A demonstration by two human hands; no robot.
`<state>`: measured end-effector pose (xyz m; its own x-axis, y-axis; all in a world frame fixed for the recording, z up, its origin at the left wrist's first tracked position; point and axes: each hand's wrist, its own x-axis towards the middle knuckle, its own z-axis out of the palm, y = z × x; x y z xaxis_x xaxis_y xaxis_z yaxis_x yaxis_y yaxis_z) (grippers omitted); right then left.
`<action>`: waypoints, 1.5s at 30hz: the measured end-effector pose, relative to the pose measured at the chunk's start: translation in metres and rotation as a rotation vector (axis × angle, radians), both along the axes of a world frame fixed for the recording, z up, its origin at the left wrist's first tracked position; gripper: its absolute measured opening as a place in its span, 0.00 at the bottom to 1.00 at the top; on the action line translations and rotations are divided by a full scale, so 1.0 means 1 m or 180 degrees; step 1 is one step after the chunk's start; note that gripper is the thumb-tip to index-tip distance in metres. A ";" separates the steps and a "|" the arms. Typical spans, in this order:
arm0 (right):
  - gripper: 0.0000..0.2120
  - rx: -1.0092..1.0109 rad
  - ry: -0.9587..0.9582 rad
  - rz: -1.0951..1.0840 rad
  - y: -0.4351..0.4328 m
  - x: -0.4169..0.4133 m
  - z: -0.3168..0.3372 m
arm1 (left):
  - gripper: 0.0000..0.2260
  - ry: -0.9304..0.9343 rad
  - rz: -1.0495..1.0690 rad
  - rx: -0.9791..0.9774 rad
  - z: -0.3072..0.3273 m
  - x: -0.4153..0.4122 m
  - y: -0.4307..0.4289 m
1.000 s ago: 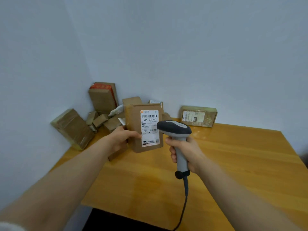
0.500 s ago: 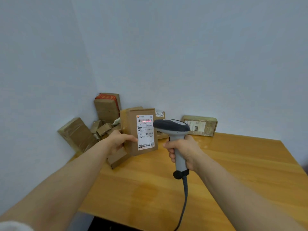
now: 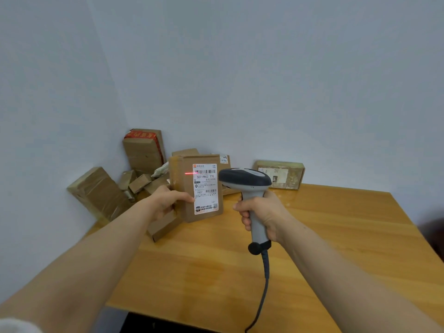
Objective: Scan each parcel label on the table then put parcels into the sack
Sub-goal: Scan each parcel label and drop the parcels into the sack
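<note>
My left hand (image 3: 168, 200) grips a flat brown parcel (image 3: 185, 188) upright by its left edge, thumb on the front. Its white shipping label (image 3: 205, 188) faces me. My right hand (image 3: 260, 212) holds the grey barcode scanner (image 3: 245, 181) by its handle, the head just right of the parcel. A red scan line (image 3: 191, 173) falls across the left end of the label's top barcode and onto the cardboard. No sack is in view.
Several brown parcels (image 3: 141, 179) are piled in the back left corner against the walls. One taped parcel (image 3: 280, 174) leans on the back wall to the right. The wooden table (image 3: 336, 236) stretches right and forward; the scanner's cable (image 3: 262, 296) hangs over its front edge.
The red scan line has slid left along the top barcode. Parcel and scanner have stayed at about the same place since half a second ago.
</note>
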<state>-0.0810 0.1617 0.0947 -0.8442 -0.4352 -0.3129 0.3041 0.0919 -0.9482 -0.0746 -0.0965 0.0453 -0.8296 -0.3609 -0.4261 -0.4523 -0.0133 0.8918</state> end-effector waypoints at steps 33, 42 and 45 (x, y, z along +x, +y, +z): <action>0.18 -0.1078 -0.0825 -0.2914 0.505 0.097 -0.084 | 0.49 -0.0661 -0.2625 0.1487 -0.038 -0.029 0.562; 0.21 -0.1292 -0.0706 -0.3706 0.646 0.081 -0.104 | 0.42 -0.0810 -0.2892 0.1550 -0.046 -0.061 0.734; 0.21 -0.1336 -0.0684 -0.4138 0.696 0.056 -0.106 | 0.38 -0.0849 -0.2848 0.1598 -0.059 -0.089 0.789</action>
